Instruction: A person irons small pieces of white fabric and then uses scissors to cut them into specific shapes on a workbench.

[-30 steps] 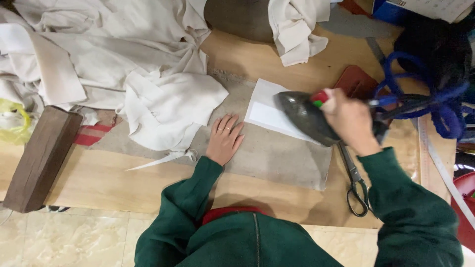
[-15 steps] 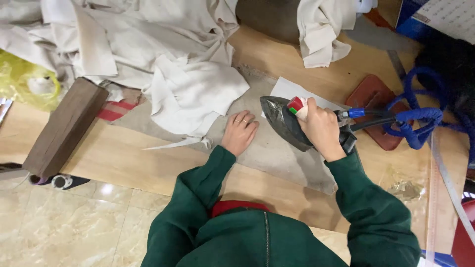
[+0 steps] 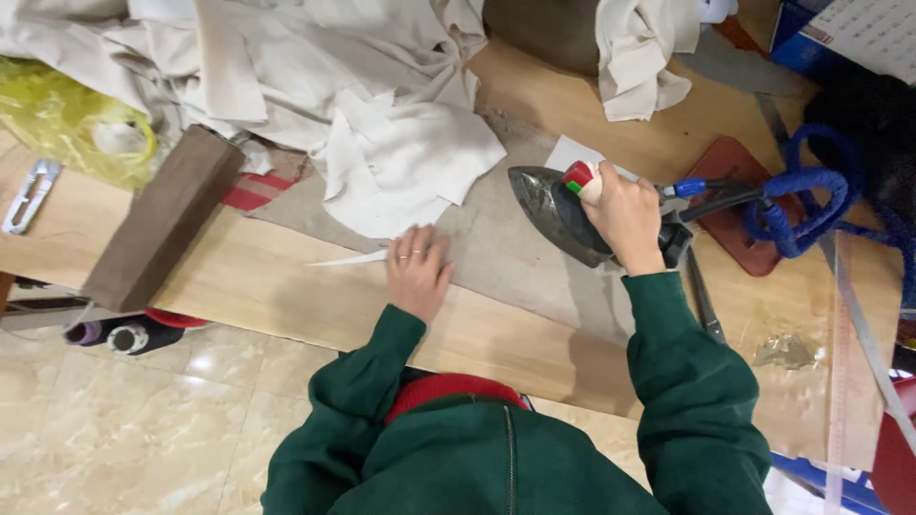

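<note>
Right hand [image 3: 625, 215] clenched round iron [image 3: 558, 215], nearer counter [image 3: 277, 296] front edge than before; left hand [image 3: 417, 270] flat, open, empty on grey cloth [image 3: 515, 257]; bare counter beyond.

A long wooden bench [image 3: 239, 286] with a pale, light-brown top runs across the view. Below its near edge is a floor [image 3: 124, 429] of glossy beige tiles, which reflects soft indoor light. No wall and no window can be seen from here.

right hand [image 3: 625, 215] gripping iron [image 3: 553, 212], left hand [image 3: 417, 270] flat on cloth [image 3: 515, 253]
</note>
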